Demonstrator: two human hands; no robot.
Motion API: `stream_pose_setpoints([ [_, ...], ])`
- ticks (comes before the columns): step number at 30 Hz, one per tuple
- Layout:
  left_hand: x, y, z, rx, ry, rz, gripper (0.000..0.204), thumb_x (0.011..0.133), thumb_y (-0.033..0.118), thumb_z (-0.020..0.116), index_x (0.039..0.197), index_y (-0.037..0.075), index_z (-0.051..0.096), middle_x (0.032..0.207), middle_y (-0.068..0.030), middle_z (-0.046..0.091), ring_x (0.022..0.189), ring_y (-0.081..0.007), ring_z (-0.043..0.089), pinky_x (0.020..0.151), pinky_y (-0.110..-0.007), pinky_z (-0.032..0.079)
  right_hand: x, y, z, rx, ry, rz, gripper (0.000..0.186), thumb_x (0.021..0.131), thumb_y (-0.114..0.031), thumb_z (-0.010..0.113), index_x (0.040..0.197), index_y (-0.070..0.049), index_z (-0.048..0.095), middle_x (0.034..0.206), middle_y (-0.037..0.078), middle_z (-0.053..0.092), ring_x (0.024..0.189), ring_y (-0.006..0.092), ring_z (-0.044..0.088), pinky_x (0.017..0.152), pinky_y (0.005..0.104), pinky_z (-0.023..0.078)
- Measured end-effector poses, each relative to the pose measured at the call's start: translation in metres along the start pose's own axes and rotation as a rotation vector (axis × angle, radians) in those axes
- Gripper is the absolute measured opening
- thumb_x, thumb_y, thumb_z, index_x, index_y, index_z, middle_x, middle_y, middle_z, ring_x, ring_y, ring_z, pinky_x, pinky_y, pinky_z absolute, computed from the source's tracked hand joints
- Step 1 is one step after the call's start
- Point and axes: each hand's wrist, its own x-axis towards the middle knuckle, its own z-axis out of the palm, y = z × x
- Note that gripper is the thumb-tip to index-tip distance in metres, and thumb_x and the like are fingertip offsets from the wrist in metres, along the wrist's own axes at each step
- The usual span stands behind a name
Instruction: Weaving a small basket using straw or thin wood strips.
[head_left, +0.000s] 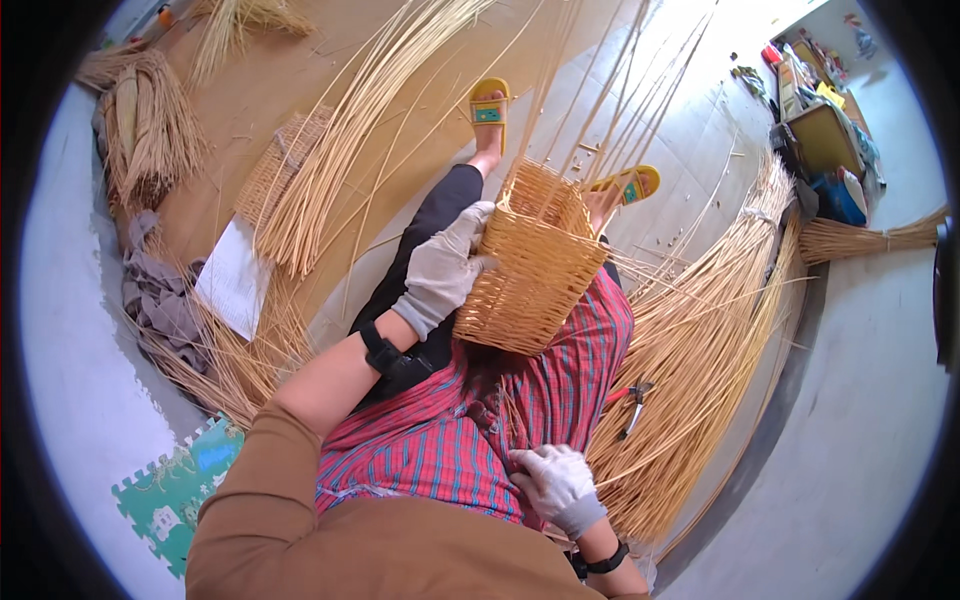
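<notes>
A woven basket (535, 265) is standing tilted between the seated person's knees, its long unwoven strands (625, 90) extending upward from the rim. The gloved left hand (447, 268) is grasping the basket's left wall. The gloved right hand (556, 484) is curling over the red plaid cloth (425, 440) on the lap; whether it is gripping anything, one cannot tell. To the right, red-handled cutters (636, 398) are lying on a large bundle of stalks (690, 370). To the left, loose strands (335, 180) are lying beside a white sheet (235, 278), and a green foam mat (160, 505) is occupying the lower corner.
</notes>
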Motion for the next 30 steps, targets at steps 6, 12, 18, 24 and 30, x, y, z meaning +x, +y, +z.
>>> stream_pose_setpoints([
  [6, -0.034, -0.039, -0.086, 0.047, 0.097, 0.181, 0.046, 0.087, -0.001, 0.076, 0.131, 0.008, 0.063, 0.112, -0.0097, 0.075, 0.092, -0.0174, 0.073, 0.082, -0.031, 0.058, 0.045, -0.023, -0.050, 0.072, 0.164, -0.155, 0.036, 0.086, -0.018, 0.074, 0.121, -0.011, 0.071, 0.097, 0.011, 0.072, 0.091, 0.0321, 0.067, 0.082, 0.0448, 0.053],
  [12, -0.185, -0.236, -0.245, 0.026, 0.415, -0.568, 0.027, 0.092, 0.016, 0.068, 0.116, 0.002, 0.068, 0.102, -0.0121, 0.075, 0.088, -0.0238, 0.071, 0.080, -0.036, 0.056, 0.071, -0.023, -0.034, 0.067, 0.083, -0.118, 0.031, 0.086, -0.011, 0.072, 0.117, -0.009, 0.072, 0.093, 0.012, 0.071, 0.086, 0.0340, 0.066, 0.080, 0.0456, 0.053],
  [18, -0.400, -0.331, -0.263, 0.467, 0.362, -1.387, 0.027, 0.089, 0.032, 0.070, 0.103, 0.010, 0.075, 0.104, -0.0190, 0.075, 0.097, -0.0347, 0.073, 0.082, -0.041, 0.058, 0.103, -0.051, -0.025, -0.028, -0.154, -0.154, 0.033, 0.085, -0.008, 0.072, 0.118, -0.006, 0.070, 0.098, 0.014, 0.073, 0.093, 0.0326, 0.069, 0.084, 0.0429, 0.054],
  [24, -0.443, -0.344, -0.181, 0.294, 0.054, -1.220, 0.032, 0.093, 0.033, 0.066, 0.115, 0.011, 0.074, 0.117, -0.0150, 0.073, 0.105, -0.0345, 0.071, 0.093, -0.042, 0.057, 0.116, -0.070, -0.016, -0.090, -0.201, -0.140, 0.033, 0.086, -0.009, 0.071, 0.119, -0.006, 0.069, 0.102, 0.016, 0.073, 0.097, 0.0348, 0.070, 0.087, 0.0442, 0.054],
  [30, -0.358, -0.322, -0.127, -0.330, 0.020, -1.196, 0.048, 0.092, 0.034, 0.069, 0.134, 0.010, 0.065, 0.112, -0.0155, 0.075, 0.085, -0.0238, 0.074, 0.079, -0.040, 0.059, 0.123, -0.086, -0.012, -0.115, -0.227, -0.157, 0.033, 0.087, -0.009, 0.070, 0.120, -0.004, 0.069, 0.103, 0.015, 0.073, 0.099, 0.0356, 0.069, 0.088, 0.0442, 0.054],
])
